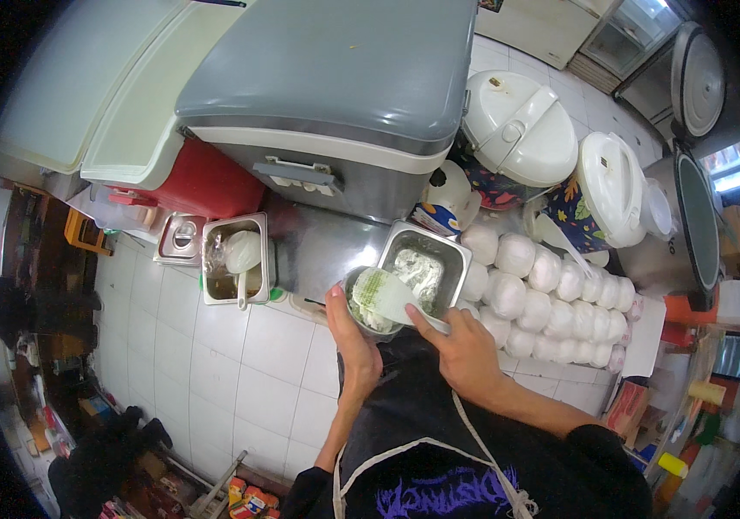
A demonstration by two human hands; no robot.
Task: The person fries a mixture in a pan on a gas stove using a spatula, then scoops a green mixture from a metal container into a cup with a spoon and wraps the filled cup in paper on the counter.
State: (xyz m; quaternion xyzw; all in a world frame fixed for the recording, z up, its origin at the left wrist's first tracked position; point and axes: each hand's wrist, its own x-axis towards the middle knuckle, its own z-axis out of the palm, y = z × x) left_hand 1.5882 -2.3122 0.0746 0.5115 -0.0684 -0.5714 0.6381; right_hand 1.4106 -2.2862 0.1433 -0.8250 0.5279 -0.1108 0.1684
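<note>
My left hand (355,350) is wrapped around the side of a small clear bowl (373,323) with white stuff in it. My right hand (467,348) grips the handle of a white rice paddle (389,297), index finger stretched along it. Green flecks or marks show on the paddle's broad blade, which lies over the bowl and hides part of it. Just beyond, a square metal pan (455,253) holds a white, fluffy-looking mass with some green by its wall. The bowl is close against this pan's near left corner.
Stacked white round-ended packs (508,294) lie right of the pan. Behind stand a grey cooler (318,78), a red cooler (206,177) and two white-lidded patterned containers (521,130). Further left, another metal pan (270,259) holds a white ladle-like scoop (243,255).
</note>
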